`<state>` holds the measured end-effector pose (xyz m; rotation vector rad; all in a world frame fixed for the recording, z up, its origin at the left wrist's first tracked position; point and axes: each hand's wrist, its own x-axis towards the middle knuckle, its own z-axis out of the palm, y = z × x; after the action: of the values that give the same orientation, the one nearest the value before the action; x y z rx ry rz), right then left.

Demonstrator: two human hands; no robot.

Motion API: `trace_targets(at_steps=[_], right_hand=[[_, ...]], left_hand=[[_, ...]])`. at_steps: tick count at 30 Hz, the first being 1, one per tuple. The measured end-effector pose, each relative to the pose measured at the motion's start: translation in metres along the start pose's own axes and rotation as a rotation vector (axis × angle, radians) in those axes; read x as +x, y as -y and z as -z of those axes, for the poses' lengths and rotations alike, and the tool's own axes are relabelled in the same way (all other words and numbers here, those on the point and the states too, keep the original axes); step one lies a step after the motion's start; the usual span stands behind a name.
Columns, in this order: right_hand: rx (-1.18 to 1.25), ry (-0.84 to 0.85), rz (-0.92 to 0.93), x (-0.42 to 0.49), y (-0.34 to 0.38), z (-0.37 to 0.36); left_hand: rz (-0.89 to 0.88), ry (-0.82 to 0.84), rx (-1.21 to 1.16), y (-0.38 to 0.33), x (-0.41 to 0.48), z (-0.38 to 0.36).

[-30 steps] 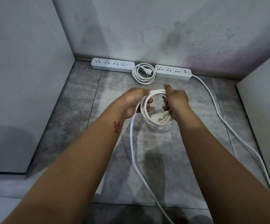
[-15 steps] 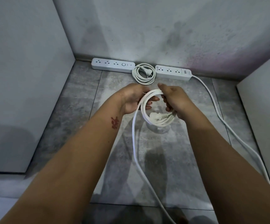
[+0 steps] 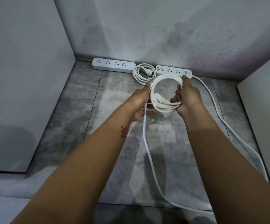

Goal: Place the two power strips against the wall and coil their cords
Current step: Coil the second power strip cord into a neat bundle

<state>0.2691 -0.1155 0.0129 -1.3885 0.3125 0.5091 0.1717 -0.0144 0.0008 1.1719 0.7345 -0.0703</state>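
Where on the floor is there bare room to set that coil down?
Barest: the tiles before the left strip, across to the left panel. Crowded: between it and the right strip, where the finished coil lies, and the right side, where loose cord trails.

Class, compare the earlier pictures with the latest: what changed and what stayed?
Both hands carried the half-wound coil toward the right power strip, and its loop widened. The right hand still grips it; the left hand has opened. The left power strip, the right one and the finished coil stayed put.
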Motion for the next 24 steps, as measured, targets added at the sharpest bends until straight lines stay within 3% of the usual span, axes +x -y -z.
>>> trace_targets(at_steps=[4, 14, 20, 24], right_hand=[[0.217, 0.015, -0.075, -0.003, -0.004, -0.007], [0.361, 0.046, -0.133, -0.017, -0.023, -0.021], [-0.124, -0.045, -0.065, -0.010, -0.036, -0.020], [-0.443, -0.011, -0.015, -0.004, -0.033, -0.008]], left_hand=[[-0.007, -0.016, -0.074, 0.000, 0.001, -0.004], [-0.042, -0.049, -0.322, -0.006, 0.002, 0.004], [-0.076, -0.146, -0.234, -0.007, 0.007, 0.009], [-0.113, -0.158, -0.085, -0.009, 0.008, 0.015]])
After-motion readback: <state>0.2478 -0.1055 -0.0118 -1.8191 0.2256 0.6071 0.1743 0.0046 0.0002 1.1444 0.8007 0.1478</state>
